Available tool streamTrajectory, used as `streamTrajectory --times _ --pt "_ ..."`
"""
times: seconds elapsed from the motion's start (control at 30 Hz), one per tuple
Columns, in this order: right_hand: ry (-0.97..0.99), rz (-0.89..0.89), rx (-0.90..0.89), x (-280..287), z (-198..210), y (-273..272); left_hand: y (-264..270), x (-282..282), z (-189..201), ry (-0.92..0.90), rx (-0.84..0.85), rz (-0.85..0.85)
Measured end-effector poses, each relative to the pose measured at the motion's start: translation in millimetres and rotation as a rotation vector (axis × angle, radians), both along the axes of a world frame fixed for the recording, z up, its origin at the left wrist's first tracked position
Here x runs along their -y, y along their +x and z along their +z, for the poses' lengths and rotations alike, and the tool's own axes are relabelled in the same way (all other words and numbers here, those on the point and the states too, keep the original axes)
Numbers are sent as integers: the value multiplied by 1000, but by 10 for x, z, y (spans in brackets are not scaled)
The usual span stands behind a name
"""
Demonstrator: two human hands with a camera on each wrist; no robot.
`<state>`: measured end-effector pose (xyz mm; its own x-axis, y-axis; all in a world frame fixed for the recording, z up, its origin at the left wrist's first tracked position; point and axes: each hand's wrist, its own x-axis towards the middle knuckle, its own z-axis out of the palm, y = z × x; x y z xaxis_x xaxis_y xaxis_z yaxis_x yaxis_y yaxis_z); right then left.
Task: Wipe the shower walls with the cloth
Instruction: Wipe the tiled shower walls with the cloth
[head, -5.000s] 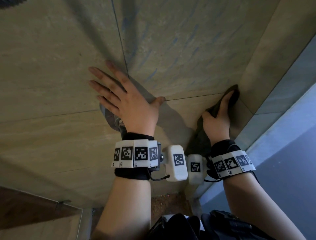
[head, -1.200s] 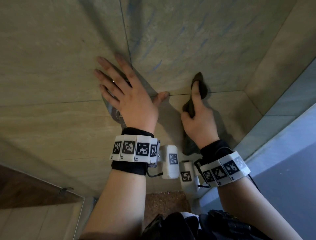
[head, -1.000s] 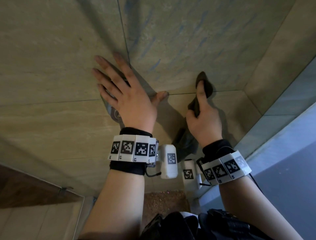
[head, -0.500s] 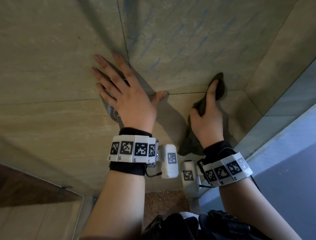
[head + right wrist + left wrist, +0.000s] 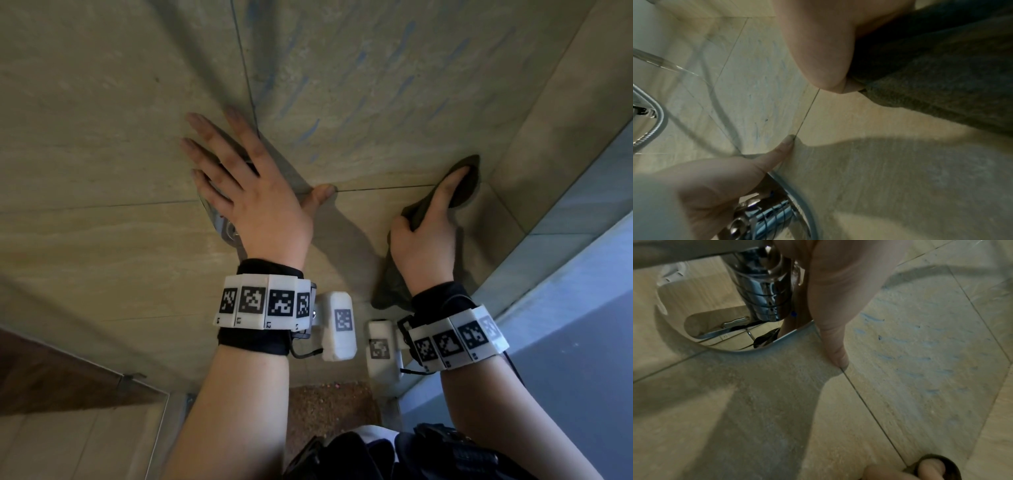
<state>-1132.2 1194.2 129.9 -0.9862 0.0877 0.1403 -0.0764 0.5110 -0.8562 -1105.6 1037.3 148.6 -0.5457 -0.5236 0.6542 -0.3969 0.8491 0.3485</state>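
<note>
The dark cloth (image 5: 424, 209) lies pressed against the beige wall tiles (image 5: 102, 102), bunched under the right hand (image 5: 423, 236) near the corner where the wall meets a grey side panel (image 5: 565, 192). That hand's grip is clamped on the cloth: the index finger is stretched along it, the other fingers curled into its folds. The left hand (image 5: 253, 202) is flat on the wall with fingers apart and thumb on the grout line, covering a chrome shower fitting (image 5: 764, 288).

Blue streaks (image 5: 305, 102) on the tile above suggest that much wall is left to wipe; only the low strip near the cloth looks covered.

A second ago the cloth sat nearer the left thumb; now it is farther right, close to the corner. The left hand has barely shifted.
</note>
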Motion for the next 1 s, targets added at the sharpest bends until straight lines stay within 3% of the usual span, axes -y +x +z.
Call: streamTrajectory --times 0.23,0.4,0.8,1.0 --pt "122 146 27 62 -31 49 -4 6 -3 -16 -11 6" --pt "231 85 -8 -76 -63 -23 2 6 -1 -20 -3 7" --pt "-10 -65 73 -124 -115 -89 10 2 7 -25 -2 12" --pt "-107 -39 47 -112 -42 -125 11 -2 9 -19 2 7"
